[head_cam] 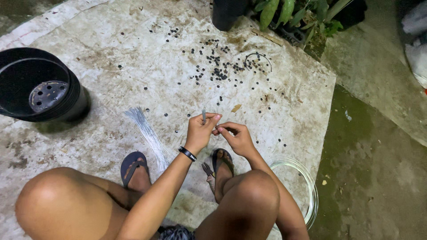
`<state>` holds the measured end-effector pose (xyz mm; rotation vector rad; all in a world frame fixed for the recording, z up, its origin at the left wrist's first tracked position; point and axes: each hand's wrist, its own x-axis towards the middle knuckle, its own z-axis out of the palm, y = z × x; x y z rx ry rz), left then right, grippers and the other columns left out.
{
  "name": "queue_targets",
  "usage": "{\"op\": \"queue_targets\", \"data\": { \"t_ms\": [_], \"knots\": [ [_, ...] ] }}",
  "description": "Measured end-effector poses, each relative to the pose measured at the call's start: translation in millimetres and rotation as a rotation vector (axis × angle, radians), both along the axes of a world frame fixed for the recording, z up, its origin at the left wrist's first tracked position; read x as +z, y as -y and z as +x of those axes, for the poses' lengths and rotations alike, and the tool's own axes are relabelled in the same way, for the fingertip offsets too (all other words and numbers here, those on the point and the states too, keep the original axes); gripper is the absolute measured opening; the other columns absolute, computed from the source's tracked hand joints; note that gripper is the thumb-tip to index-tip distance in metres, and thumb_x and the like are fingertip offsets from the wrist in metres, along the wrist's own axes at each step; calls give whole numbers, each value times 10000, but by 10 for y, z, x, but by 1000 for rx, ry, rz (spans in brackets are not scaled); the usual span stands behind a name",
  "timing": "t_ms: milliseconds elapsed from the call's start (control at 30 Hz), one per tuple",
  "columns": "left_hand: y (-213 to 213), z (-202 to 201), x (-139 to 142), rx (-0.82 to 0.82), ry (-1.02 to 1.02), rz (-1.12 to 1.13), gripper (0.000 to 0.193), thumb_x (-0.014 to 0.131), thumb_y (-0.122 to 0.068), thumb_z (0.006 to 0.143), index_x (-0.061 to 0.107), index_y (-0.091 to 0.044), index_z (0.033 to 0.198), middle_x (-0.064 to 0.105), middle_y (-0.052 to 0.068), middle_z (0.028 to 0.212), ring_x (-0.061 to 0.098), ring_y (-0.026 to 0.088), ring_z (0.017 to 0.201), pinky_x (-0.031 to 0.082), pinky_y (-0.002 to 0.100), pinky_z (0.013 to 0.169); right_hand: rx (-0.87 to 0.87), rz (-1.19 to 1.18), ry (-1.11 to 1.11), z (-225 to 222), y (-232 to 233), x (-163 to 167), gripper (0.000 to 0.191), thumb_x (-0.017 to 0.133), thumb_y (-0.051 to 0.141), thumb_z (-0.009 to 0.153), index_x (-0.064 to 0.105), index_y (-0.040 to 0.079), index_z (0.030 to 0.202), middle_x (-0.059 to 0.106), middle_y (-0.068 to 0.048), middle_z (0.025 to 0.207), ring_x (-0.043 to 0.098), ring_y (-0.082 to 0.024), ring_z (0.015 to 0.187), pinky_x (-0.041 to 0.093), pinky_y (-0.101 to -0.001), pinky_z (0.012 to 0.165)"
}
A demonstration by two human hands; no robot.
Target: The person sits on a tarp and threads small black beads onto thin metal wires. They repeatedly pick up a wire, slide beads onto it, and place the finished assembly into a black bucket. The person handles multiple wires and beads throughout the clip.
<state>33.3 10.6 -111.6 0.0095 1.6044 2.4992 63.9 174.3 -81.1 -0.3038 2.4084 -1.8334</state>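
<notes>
here left hand (199,133) pinching thin wire (204,116) upright; right hand (236,137) pinching too (contents unclear).

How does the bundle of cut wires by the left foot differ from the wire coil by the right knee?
The wire bundle is straight lengths fanned out at one end; the wire coil is wound in a ring. The bundle lies left of the sandals, the coil right of the knee, partly hidden. Both are thin, silvery, and lie untouched on the mat.

thin wire piece (204,116) | grey, upright (short) | pinched above the knees
</notes>
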Motion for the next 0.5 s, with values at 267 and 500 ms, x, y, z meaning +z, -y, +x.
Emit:
{"op": "queue_targets", "data": {
  "t_ms": [267,500],
  "knots": [
    [52,-9,-40,15,-131,-204,183,752,-186,950,793,-12,989,377,-123,582,328,4,551,295,228,489,43,127,-42,37,13,47,146,651,92,992,730,-22,1036,770,-81,919,710,-147,902,557,-316,878],
    [18,11,-86,-53,-141,-32,186,710,-146,970,763,24,1022,538,-80,626,539,14,597,453,220,535,-10,-170,35,0,-14,-110,176,621,87,1016,675,-44,1120,734,-93,948,704,-154,892,587,-326,841]
  ]
}}
